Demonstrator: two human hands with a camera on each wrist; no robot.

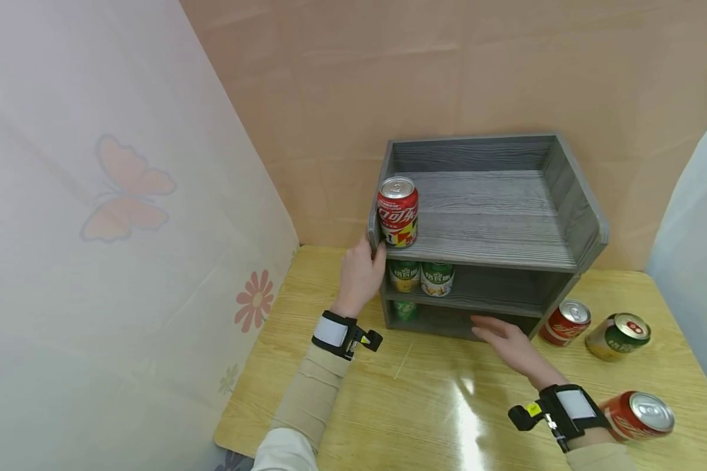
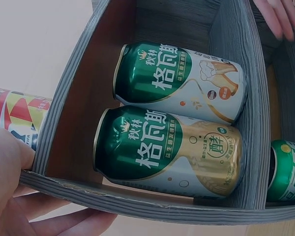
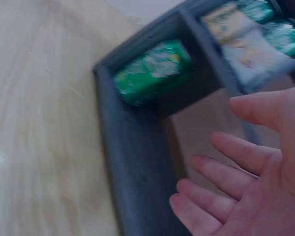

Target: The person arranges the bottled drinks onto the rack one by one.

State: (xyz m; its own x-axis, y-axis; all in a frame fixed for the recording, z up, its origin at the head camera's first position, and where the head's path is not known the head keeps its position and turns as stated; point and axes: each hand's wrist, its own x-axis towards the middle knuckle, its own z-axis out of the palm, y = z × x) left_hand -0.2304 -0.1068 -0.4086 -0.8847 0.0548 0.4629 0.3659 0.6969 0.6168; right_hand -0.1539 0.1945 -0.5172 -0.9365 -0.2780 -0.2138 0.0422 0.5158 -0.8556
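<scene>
Peach backdrop (image 1: 342,85), white butterfly-print side sheet (image 1: 124,294), glossy wooden table (image 1: 412,418)

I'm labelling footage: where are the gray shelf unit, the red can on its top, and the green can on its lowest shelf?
Gray shelf unit (image 1: 489,209), head view: bare top board.
Red can (image 1: 397,212), head view: front label.
Green can (image 3: 151,73), right wrist view: side.

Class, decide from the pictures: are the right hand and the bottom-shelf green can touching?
Apart. The right wrist view shows a clear gap between the right hand and the green can.
</scene>
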